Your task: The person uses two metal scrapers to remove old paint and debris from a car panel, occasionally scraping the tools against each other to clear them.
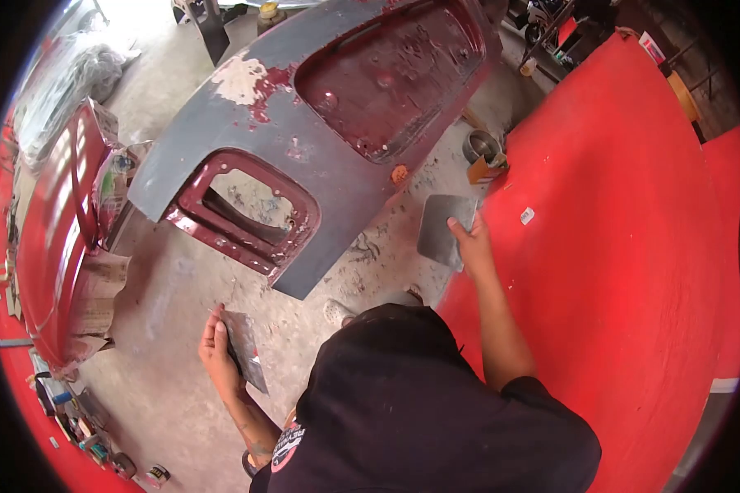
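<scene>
My left hand [219, 355] is closed on a thin dark sheet [245, 349], held low over the floor at the left. To the right, my right hand [474, 244] pinches a grey flat sheet [441, 230], thumb on its face, beside the red surface. Ahead of both hands lies a large car body panel [337, 156], grey with bare maroon recesses and a pale patch near its upper left. Neither hand touches the panel.
A red surface [617, 205] fills the right side. A tin [480, 146] stands by its edge. At the left are a glossy red car part [53, 246], plastic sheeting [74, 74] and several small bottles and tools [82, 427]. Concrete floor [164, 345] shows between.
</scene>
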### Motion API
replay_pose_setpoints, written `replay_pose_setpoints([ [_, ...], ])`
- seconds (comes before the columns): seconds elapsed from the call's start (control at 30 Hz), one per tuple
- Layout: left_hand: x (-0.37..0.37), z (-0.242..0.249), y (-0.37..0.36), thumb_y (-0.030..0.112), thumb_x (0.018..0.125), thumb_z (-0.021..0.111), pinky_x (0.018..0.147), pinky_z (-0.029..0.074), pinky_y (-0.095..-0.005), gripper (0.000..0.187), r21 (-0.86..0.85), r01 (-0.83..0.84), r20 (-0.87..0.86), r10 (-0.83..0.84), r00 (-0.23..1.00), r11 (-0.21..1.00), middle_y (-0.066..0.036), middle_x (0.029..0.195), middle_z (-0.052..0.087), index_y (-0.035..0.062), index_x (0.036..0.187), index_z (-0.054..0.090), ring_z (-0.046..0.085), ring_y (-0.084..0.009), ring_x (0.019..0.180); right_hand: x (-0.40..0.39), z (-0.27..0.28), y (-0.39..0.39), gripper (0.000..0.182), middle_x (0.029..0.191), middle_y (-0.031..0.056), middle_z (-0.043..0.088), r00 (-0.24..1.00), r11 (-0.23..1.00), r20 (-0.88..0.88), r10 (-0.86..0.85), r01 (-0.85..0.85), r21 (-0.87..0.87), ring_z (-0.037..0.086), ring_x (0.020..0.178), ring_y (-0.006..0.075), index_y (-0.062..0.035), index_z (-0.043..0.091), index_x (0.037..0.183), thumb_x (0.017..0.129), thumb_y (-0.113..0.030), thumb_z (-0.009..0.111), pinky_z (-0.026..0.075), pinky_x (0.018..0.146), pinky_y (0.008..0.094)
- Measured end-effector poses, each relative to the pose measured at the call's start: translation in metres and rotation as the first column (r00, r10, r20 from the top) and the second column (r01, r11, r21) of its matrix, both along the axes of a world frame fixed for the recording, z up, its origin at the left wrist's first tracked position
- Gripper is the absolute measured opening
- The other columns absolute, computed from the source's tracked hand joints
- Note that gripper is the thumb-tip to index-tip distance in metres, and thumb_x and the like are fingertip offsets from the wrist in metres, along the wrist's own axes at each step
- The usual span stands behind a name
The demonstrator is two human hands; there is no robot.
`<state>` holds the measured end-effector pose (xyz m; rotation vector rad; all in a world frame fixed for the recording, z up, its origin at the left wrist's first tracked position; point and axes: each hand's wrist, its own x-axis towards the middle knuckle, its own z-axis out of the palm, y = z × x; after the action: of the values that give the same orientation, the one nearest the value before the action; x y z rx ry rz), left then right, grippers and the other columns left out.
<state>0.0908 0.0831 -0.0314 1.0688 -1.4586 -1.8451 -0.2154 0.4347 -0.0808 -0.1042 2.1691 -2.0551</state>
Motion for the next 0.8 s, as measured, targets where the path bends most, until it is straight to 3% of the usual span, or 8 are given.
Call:
replay_pose_setpoints([
  [0.17, -0.022, 0.014, 0.002, 0.031, 0.096, 0.056, 0.096, 0.041, -0.0266, 0.053, -0.024, 0.174, 0.006, -0.173, 0.985, 0.985, -0.009, 0.126, 0.058, -0.0045, 0.135, 0.05, 0.056, -0.0147, 0.108, -0.026, 0.018, 0.042, 0.039, 0.112, 0.0077, 0.063, 0.993, 0.993, 0.018, -0.119, 0.119, -0.001, 0.058, 0.099, 0.0139, 0.0006, 0.051, 0.125, 0.09, -0.011, 0.066, 0.046, 0.088, 0.0288],
  [0.23, -0.039, 0.016, 0.014, 0.031, 0.096, 0.056, 0.078, 0.047, -0.0229, 0.052, -0.085, 0.064, 0.021, -0.063, 0.998, 0.994, -0.004, 0.107, 0.063, -0.0019, 0.135, 0.051, 0.06, -0.01, 0.087, -0.038, 0.033, 0.052, 0.038, 0.113, 0.0078, 0.062, 0.986, 0.982, 0.071, -0.154, 0.161, -0.097, 0.057, 0.1, 0.0146, 0.0002, 0.05, 0.125, 0.091, -0.01, 0.065, 0.046, 0.089, 0.0292],
  [0.33, -0.042, 0.002, 0.021, 0.032, 0.097, 0.054, 0.041, 0.031, -0.0188, 0.047, -0.078, -0.003, 0.007, 0.003, 1.0, 0.997, 0.008, 0.068, 0.048, 0.0055, 0.136, 0.053, 0.039, -0.0022, 0.045, -0.058, 0.035, 0.061, 0.036, 0.113, 0.0078, 0.062, 0.989, 0.982, 0.03, -0.145, 0.148, -0.119, 0.058, 0.101, 0.0148, -0.0005, 0.051, 0.124, 0.092, -0.01, 0.064, 0.046, 0.089, 0.0295],
  [0.37, -0.044, 0.004, 0.028, 0.032, 0.097, 0.054, 0.041, 0.031, -0.0188, 0.047, -0.09, -0.042, 0.017, 0.044, 0.999, 0.995, 0.008, 0.068, 0.048, 0.0055, 0.136, 0.053, 0.039, -0.0022, 0.045, -0.065, 0.033, 0.06, 0.036, 0.113, 0.0078, 0.062, 0.994, 0.986, 0.041, -0.105, 0.11, -0.129, 0.058, 0.101, 0.0148, -0.0005, 0.051, 0.124, 0.092, -0.01, 0.064, 0.046, 0.089, 0.0295],
  [0.43, -0.048, 0.007, 0.047, 0.019, 0.097, 0.055, 0.077, 0.05, -0.0226, 0.045, 0.01, -0.048, -0.029, 0.048, 0.998, 0.999, -0.007, 0.111, 0.064, -0.0036, 0.136, 0.048, 0.063, -0.0099, 0.09, -0.08, 0.026, 0.064, 0.035, 0.114, 0.0075, 0.062, 0.994, 0.984, 0.095, -0.047, 0.062, -0.167, 0.057, 0.101, 0.0156, -0.0002, 0.051, 0.124, 0.092, -0.009, 0.063, 0.046, 0.09, 0.0302],
  [0.57, -0.074, 0.0, 0.104, 0.019, 0.097, 0.055, 0.071, 0.049, -0.0206, 0.046, -0.018, -0.26, 0.024, 0.261, 0.965, 0.965, -0.006, 0.108, 0.065, -0.002, 0.138, 0.047, 0.063, -0.0083, 0.085, -0.116, -0.007, 0.058, 0.041, 0.113, 0.0091, 0.063, 0.966, 0.959, -0.053, 0.252, -0.242, 0.148, 0.057, 0.102, 0.019, 0.0016, 0.052, 0.123, 0.089, -0.017, 0.067, 0.045, 0.091, 0.0333],
  [0.67, -0.083, -0.02, 0.145, 0.019, 0.097, 0.055, 0.073, 0.049, -0.0217, 0.047, 0.012, -0.346, 0.086, 0.344, 0.935, 0.938, -0.008, 0.114, 0.064, -0.0012, 0.139, 0.046, 0.063, -0.0101, 0.089, -0.137, -0.005, 0.043, 0.043, 0.109, 0.0159, 0.065, 0.849, 0.847, -0.08, 0.522, -0.505, 0.165, 0.061, 0.101, 0.0249, 0.0028, 0.053, 0.121, 0.088, -0.019, 0.068, 0.047, 0.089, 0.0356],
  [0.8, -0.102, -0.018, 0.167, 0.018, 0.097, 0.053, 0.076, 0.05, -0.0239, 0.045, 0.012, -0.34, 0.167, 0.333, 0.928, 0.94, -0.01, 0.118, 0.063, -0.0045, 0.136, 0.047, 0.063, -0.0116, 0.092, -0.164, 0.025, 0.022, 0.039, 0.111, 0.0163, 0.065, 0.767, 0.767, -0.129, 0.628, -0.584, 0.266, 0.061, 0.101, 0.0237, 0.0035, 0.053, 0.121, 0.089, -0.014, 0.064, 0.046, 0.091, 0.0331],
])
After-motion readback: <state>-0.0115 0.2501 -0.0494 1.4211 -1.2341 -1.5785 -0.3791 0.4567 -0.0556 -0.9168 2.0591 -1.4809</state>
